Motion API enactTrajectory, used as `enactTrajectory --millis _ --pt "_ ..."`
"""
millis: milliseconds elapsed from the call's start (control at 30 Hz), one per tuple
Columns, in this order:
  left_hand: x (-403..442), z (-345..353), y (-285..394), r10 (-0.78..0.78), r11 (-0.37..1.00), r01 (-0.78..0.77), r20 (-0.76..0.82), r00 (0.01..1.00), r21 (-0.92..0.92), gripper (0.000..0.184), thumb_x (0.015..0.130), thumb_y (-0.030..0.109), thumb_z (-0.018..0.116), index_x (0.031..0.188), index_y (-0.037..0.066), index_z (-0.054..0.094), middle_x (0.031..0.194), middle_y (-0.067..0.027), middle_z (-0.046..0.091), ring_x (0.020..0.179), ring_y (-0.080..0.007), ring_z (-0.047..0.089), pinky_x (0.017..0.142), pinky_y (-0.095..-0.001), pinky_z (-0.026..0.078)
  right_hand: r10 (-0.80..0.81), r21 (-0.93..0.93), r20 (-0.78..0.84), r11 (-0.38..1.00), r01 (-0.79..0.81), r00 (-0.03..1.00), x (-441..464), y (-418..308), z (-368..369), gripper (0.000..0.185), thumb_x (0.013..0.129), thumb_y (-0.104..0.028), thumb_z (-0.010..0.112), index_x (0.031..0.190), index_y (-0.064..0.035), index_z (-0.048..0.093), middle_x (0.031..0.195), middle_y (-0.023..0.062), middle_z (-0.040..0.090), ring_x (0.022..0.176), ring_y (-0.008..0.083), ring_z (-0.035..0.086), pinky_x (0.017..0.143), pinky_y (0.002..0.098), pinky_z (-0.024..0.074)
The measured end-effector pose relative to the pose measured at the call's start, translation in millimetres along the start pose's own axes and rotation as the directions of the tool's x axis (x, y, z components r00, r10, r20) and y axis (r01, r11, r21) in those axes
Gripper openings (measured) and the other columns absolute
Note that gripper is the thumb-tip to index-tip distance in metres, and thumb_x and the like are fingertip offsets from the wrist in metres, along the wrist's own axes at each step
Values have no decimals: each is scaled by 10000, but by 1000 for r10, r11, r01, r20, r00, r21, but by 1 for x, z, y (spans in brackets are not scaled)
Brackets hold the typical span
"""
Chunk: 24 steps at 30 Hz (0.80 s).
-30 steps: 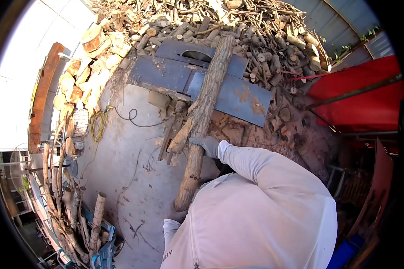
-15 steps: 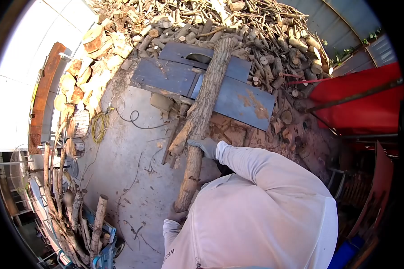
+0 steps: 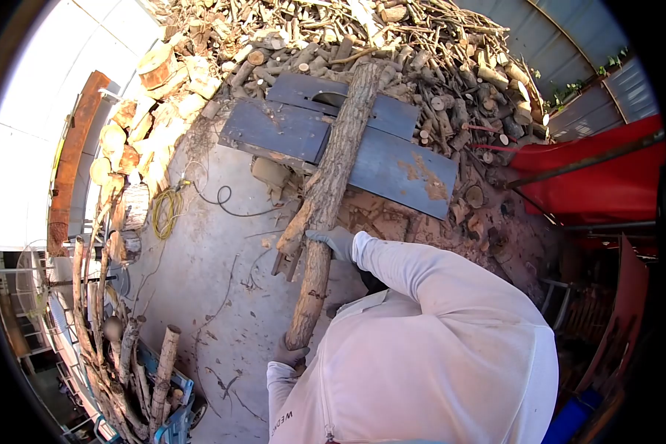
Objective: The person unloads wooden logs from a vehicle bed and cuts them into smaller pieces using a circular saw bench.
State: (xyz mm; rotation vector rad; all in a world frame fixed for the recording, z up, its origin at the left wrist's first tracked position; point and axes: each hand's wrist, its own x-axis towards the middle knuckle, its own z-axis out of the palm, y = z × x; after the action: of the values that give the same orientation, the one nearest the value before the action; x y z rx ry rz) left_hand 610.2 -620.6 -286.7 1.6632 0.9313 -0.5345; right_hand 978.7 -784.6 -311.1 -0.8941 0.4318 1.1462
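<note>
A long, bark-covered log (image 3: 340, 152) with a stubby fork lies slantwise across a dark metal saw table (image 3: 403, 170). Its near end sticks out past the table's edge toward my body. My gloved right hand (image 3: 336, 243) is closed over the log just by the fork. Lower down, my gloved left hand (image 3: 291, 351) grips the near end, its fingers partly hidden. Just left of the log's far part, a round saw blade (image 3: 328, 98) rises from the table; whether the log touches it I cannot tell.
Cut firewood (image 3: 451, 81) is heaped behind the table, and thick rounds (image 3: 115, 140) are stacked at left. A coiled yellow cable (image 3: 167, 213) lies on the floor. Upright branches (image 3: 163, 370) fill a blue-framed holder at lower left. A red sheet (image 3: 592, 159) hangs at right.
The log has shifted slightly left relative to the table, and both hands keep their hold on it. The view has moved a little.
</note>
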Motion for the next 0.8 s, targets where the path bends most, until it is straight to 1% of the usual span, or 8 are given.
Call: enactTrajectory --millis 33,100,233,300,400,567,600,800 --pt "6 -2 -11 0 1000 0 1 1000 0 879 556 170 894 1314 -9 485 1102 -121 664 968 -216 646 848 -378 538 0 0 0 1000 0 1000 1 0 2 413 831 -205 823 1158 -35 638 1062 119 686 940 253 685 843 449 578" --pt "11 -5 -17 -53 990 57 33 998 -131 866 555 173 896 1304 6 494 1074 -105 662 939 -207 641 825 -375 536 -19 26 14 999 18 1000 3 -1 7 432 823 -195 831 1165 -24 630 1074 126 682 941 253 686 844 454 580" --pt "5 -12 5 -84 988 90 50 995 -123 861 556 172 898 1303 17 498 1073 -95 654 937 -199 630 811 -381 532 0 12 -24 1000 0 1000 3 -4 14 432 816 -194 838 1154 -18 634 1065 126 685 944 253 687 840 459 583" --pt "5 -13 7 -54 998 54 -1 999 -31 881 553 188 900 1319 14 498 1109 -100 650 972 -203 629 831 -384 532 -13 -2 -27 1000 13 1000 8 -2 14 433 809 -204 845 1142 -17 641 1054 124 688 940 256 690 828 462 586" --pt "19 -15 -22 13 998 -13 -3 1000 -53 906 545 204 902 1334 10 500 1143 -105 646 1005 -205 627 854 -386 529 21 -12 -54 1000 -22 998 14 -1 14 433 804 -209 850 1135 -19 647 1053 122 690 937 259 692 825 464 587" --pt "25 -18 -38 20 993 -18 16 1000 -119 904 537 212 904 1324 -3 515 1146 -107 651 1011 -207 631 868 -379 527 21 -17 -62 1000 -22 998 24 3 13 453 802 -208 852 1147 -7 638 1056 130 692 938 271 692 835 476 589" --pt "26 -18 -37 39 988 -36 16 999 -149 890 538 208 904 1313 -8 523 1135 -105 656 1005 -206 634 868 -378 527 18 -14 -61 1000 -19 998 23 1 15 457 803 -205 851 1150 -2 635 1054 133 692 944 276 692 839 480 589" --pt "24 -26 -23 26 992 -21 38 999 -123 840 541 194 899 1280 -7 554 1092 -92 675 978 -197 644 869 -370 527 9 41 -14 999 -9 1000 25 0 19 435 815 -183 838 1146 7 627 1041 144 690 937 293 698 841 493 592"
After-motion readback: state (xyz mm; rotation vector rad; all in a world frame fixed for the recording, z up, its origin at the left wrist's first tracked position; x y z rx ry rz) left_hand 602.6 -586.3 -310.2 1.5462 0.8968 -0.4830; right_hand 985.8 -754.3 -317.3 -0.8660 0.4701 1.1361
